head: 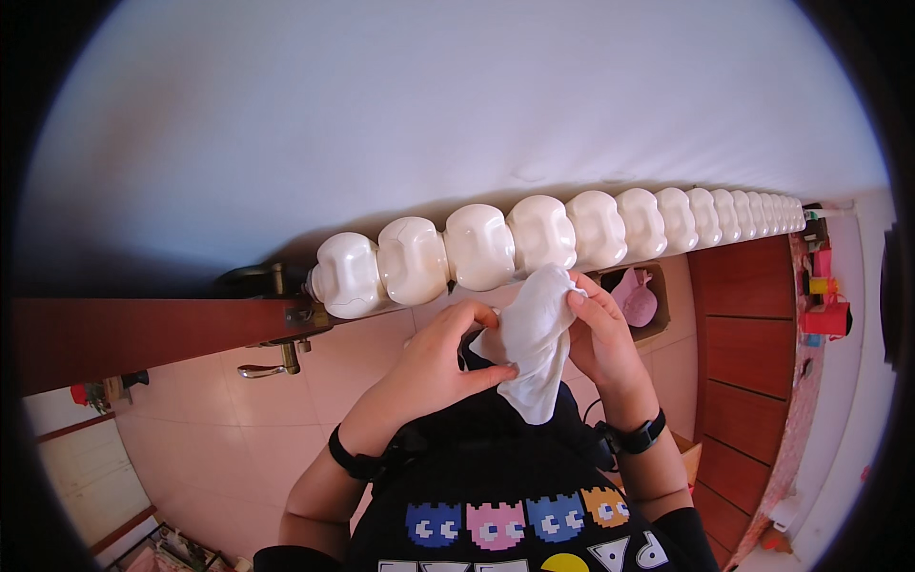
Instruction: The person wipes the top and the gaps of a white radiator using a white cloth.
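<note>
A crumpled white cloth [536,336] hangs between my two hands, in front of my chest. My right hand [604,332] pinches its upper right corner between thumb and fingers. On the other side, my left hand [457,350] grips the cloth's left edge, thumb below and fingers above. Just beyond the cloth runs a white, glossy sectional radiator [479,247] along the wall, its rounded sections receding to the right. Fine cracks show on the nearest sections at the left.
A brown door edge [157,336] with a metal lever handle [275,363] stands at the left. Red-brown cabinets [743,357] line the right under a pinkish countertop [800,400]. A cardboard box [661,318] with a pink item [636,300] sits on the tiled floor [279,422].
</note>
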### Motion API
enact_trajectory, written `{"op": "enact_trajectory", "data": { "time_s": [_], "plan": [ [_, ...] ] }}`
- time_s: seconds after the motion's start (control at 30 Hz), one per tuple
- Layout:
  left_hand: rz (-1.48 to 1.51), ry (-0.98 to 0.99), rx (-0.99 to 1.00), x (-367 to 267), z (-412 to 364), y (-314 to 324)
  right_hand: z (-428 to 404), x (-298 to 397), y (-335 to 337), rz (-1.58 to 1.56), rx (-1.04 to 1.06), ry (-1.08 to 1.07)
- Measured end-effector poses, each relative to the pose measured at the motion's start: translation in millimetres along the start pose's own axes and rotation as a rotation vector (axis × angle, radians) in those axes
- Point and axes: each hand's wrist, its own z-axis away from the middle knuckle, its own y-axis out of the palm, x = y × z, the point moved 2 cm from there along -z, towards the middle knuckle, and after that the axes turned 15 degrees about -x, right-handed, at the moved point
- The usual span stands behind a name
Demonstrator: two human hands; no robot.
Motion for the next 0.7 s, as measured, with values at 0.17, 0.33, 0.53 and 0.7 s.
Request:
{"op": "enact_trajectory", "data": {
  "time_s": [0.17,0.33,0.53,0.7],
  "plan": [
    [0.083,0.016,-0.058,1.3,-1.3,5.7,-0.4,2.3,4.3,-0.017,-0.018,-0.005],
    [0.002,0.156,-0.033,1.9,-4.7,2.3,1.0,4.5,3.3,-0.017,-0.016,-0.023],
    [0.415,0.034,-0.088,2.0,-2.5,-9.3,2.9,5.9,1.5,-0.027,-0.039,-0.033],
    [0.562,-0.244,0.03,-8.4,-4.8,-16.2,4.7,5.6,-3.8,0.063,-0.099,-0.032]
  ]
}}
